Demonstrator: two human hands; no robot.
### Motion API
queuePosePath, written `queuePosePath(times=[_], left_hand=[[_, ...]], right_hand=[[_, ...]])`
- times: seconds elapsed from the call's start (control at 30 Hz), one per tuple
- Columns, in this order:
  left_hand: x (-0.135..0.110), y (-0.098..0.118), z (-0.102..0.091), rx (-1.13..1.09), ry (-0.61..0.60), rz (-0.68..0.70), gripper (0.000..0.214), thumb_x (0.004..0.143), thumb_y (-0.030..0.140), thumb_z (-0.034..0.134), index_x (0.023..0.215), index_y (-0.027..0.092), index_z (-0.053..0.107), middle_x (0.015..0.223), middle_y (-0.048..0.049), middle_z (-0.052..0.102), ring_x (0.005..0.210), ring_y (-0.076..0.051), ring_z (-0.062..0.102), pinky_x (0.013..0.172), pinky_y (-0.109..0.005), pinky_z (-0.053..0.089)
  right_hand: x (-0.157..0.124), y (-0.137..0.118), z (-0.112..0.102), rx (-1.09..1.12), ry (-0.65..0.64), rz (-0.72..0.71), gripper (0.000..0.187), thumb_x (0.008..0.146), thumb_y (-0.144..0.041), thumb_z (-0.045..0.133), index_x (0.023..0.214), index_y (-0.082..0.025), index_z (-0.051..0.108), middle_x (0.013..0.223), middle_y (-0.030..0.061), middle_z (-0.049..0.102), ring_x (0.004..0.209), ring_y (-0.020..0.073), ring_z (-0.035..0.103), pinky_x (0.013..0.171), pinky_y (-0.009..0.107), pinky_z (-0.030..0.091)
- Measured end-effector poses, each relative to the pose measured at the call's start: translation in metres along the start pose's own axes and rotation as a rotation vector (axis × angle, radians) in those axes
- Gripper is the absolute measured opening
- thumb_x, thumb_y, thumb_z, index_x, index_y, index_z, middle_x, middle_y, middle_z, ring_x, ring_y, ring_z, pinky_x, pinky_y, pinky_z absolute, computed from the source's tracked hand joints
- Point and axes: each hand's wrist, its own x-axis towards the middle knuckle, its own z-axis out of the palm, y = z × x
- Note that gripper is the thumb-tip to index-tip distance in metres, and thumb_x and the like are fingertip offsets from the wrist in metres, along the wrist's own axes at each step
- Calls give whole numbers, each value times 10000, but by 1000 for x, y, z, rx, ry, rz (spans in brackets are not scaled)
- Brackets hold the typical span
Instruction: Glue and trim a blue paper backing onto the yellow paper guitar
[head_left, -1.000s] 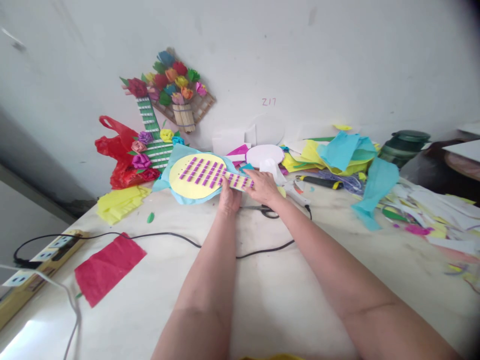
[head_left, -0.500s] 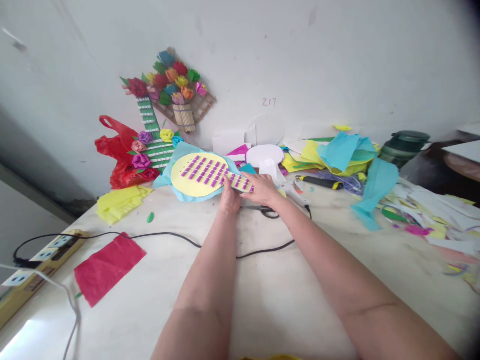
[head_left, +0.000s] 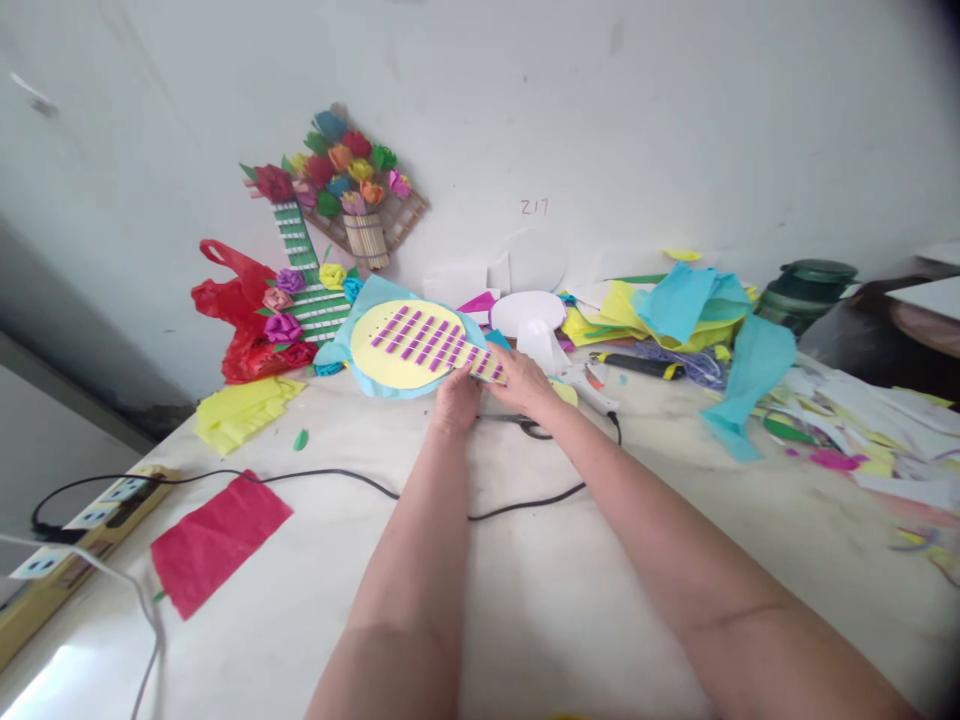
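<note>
Fingers [head_left: 516, 368] gripping narrow neck [head_left: 484, 365], yellow cutout [head_left: 420, 350] — round body [head_left: 375, 358] leftward

A power strip [head_left: 99, 545] lies left, perhaps a green jar [head_left: 806, 298] right.

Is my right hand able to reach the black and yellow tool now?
Probably, if the right hand lets go of the guitar-shaped piece; nothing seems to lie over the black and yellow tool.
</note>
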Motion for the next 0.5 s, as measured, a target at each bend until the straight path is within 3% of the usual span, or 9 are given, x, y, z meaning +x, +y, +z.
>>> queuePosePath(times=[0.07,0.13,0.27,0.4,0.5], left_hand=[[-3,6,-1,-20,6,-35,340,752,170,516,1088,154,561,1085,-89,606,1069,-196,532,952,-335,361],[-7,12,1,-62,19,-74,371,773,319,515,1099,146,553,1113,-121,583,1098,-224,510,947,-355,372],[-12,25,6,-128,63,45,528,764,552,454,1129,178,533,1168,-133,546,1147,-249,467,923,-373,406],[-8,29,-4,-125,108,158,466,795,518,435,1139,217,525,1149,-97,571,1122,-255,491,887,-406,442],[0,28,-17,-49,304,69,384,784,349,531,1133,190,523,1077,-97,611,1022,-266,562,824,-425,486]], right_hand=[[0,1,-2,-21,14,17,644,792,-351,493,1359,-172,246,1093,127,535,981,251,505,817,333,366],[-1,2,-4,-41,42,31,628,795,-344,484,1352,-159,262,1062,128,542,953,251,510,811,332,366],[-2,4,-7,-64,52,41,628,797,-333,475,1358,-166,248,1053,122,544,930,250,509,801,327,361],[-3,5,-7,-107,36,59,628,802,-327,465,1363,-166,233,1063,128,538,939,254,498,808,331,348],[-3,6,-5,-159,35,72,627,795,-311,477,1360,-176,241,1071,131,531,932,256,493,811,335,340]])
